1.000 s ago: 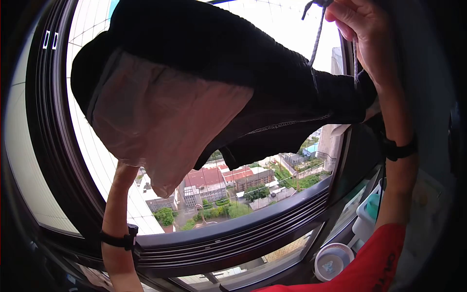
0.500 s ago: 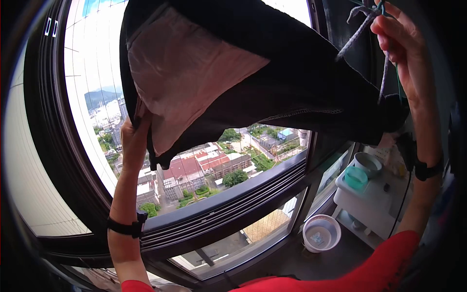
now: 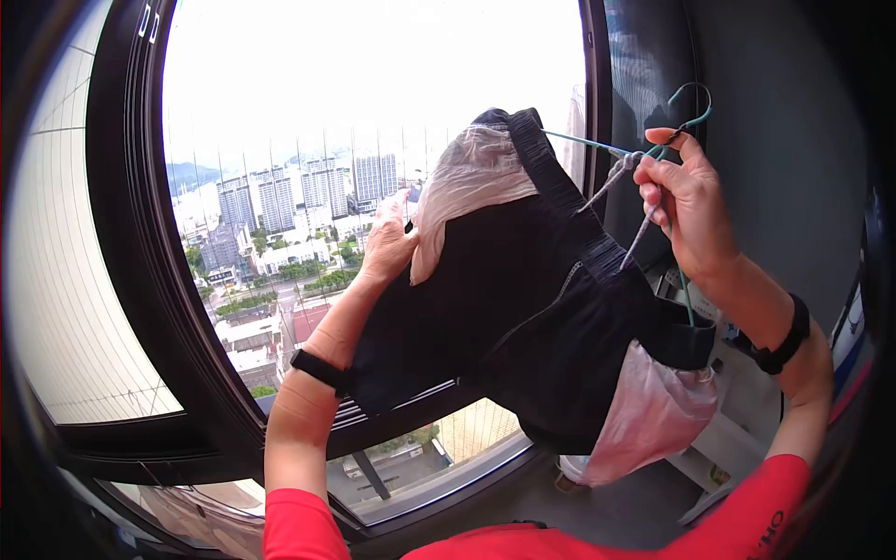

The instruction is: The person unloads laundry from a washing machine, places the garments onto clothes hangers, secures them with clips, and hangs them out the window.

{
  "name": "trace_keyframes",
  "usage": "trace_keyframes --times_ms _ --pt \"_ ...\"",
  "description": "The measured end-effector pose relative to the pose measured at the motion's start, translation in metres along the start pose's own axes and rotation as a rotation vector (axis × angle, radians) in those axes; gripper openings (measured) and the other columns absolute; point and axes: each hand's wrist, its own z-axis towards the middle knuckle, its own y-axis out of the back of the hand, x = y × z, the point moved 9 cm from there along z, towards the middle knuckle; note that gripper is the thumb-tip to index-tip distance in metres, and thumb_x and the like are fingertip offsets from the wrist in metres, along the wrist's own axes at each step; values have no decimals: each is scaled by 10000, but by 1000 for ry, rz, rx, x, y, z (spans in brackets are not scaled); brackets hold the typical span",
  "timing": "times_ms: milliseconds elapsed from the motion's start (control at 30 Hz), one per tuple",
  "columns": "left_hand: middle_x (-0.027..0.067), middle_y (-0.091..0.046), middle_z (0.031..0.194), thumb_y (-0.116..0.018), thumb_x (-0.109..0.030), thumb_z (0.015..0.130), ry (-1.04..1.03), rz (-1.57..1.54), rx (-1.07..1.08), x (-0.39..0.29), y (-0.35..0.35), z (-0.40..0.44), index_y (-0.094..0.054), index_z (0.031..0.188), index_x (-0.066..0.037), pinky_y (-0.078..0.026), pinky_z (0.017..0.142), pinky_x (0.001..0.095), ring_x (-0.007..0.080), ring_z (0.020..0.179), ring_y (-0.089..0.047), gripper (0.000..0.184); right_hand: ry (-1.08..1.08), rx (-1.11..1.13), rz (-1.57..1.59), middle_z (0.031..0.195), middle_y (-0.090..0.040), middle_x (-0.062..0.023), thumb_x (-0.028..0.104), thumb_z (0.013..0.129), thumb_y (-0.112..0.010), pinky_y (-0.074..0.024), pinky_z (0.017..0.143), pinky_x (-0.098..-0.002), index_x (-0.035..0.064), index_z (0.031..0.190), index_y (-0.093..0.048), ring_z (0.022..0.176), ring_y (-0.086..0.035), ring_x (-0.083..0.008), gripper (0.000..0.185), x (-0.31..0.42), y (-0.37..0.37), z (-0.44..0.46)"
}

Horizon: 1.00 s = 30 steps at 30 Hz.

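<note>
Dark shorts (image 3: pixel 485 289), inside out with pale pocket linings (image 3: pixel 476 168) showing, hang from a green wire hanger (image 3: pixel 579 140) at the waistband. A grey drawstring (image 3: pixel 607 182) comes out of the waistband and runs up to a knot by the hanger's neck. My right hand (image 3: pixel 691 201) is closed around the hanger below its hook, with the drawstring at its fingertips. My left hand (image 3: pixel 387 245) holds the edge of the left pocket lining between thumb and fingers; some of its fingertips are hidden behind the cloth.
Ahead is a large window with a dark frame (image 3: pixel 135 233) and thin vertical wires outside, over city buildings (image 3: pixel 275 201). A grey wall (image 3: pixel 775 140) stands at right. Below, the shorts partly cover a white stand (image 3: pixel 747 425) and a bucket (image 3: pixel 571 467).
The shorts have come down and now hang with the waistband toward the upper right. The left hand moved right along the pocket lining; the right hand came lower and inward, bringing the hanger's hook into view.
</note>
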Motion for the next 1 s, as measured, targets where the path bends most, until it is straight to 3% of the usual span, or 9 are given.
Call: trace_keyframes --times_ms 167,367,400,467,567,767,900,933,1000 --pt "206 -472 1262 -642 -235 824 134 -448 -154 -14 65 -4 -411 1297 -1 -366 977 380 292 1158 -478 576 -80 -16 363 813 -557 -89 21 901 -442 -434 576 -214 1 1073 -469 648 -516 -87 175 -28 -67 35" --pt "201 -331 1381 -452 -682 791 109 -825 298 -105 96 -36 -224 1401 -39 -337 1022 362 268 1228 -418 915 -9 42 772 953 -522 -218 -22 893 -341 -521 796 -337 -78 1134 -371 857 -608 -284 249 -15 -141 61" --pt "200 -355 1366 -458 -698 777 81 -820 244 -97 101 -33 -250 1393 -26 -337 1017 375 268 1225 -424 935 -4 117 808 1031 -521 -302 -23 910 -325 -499 896 -372 -114 1171 -320 999 -584 -348 277 -9 -155 61" --pt "230 -339 1364 -457 -740 741 76 -941 236 -93 106 -29 -250 1391 -4 -373 989 349 270 1239 -403 1004 52 207 773 1062 -522 -303 -19 891 -355 -482 923 -381 -120 1168 -346 1009 -580 -342 295 3 -175 54" --pt "258 -322 1359 -675 -342 787 49 -678 223 -109 142 -36 -213 1380 58 -437 922 291 246 1189 -451 851 226 281 630 1032 -568 -265 -41 847 -437 -500 899 -381 -96 1163 -388 973 -605 -317 325 7 -194 52" --pt "157 -598 984 -689 -25 671 306 -570 333 -113 142 -47 -301 1319 108 -535 605 191 101 688 -634 767 547 255 169 906 -647 -150 36 813 -605 -493 622 -301 28 1068 -524 749 -638 -197 268 20 -214 47" --pt "170 -599 1029 -721 -62 657 345 -656 439 -132 153 -55 -365 1299 83 -534 654 188 119 727 -647 748 977 -26 -80 979 -584 -135 122 799 -650 -458 645 -324 87 944 -594 786 -609 -235 159 46 -215 31" --pt "122 -622 1001 -637 15 713 336 -672 430 -121 157 -57 -402 1288 67 -516 700 207 88 755 -625 623 1203 -282 -110 1007 -548 -128 161 802 -653 -463 709 -351 95 917 -600 863 -593 -256 143 58 -209 13" --pt "126 -631 1032 -684 -54 735 315 -775 471 -106 165 -56 -401 1306 26 -524 747 217 126 822 -650 643 707 268 179 1186 -505 -173 199 825 -638 -415 892 -385 81 979 -574 1151 -474 -316 203 42 -243 44"
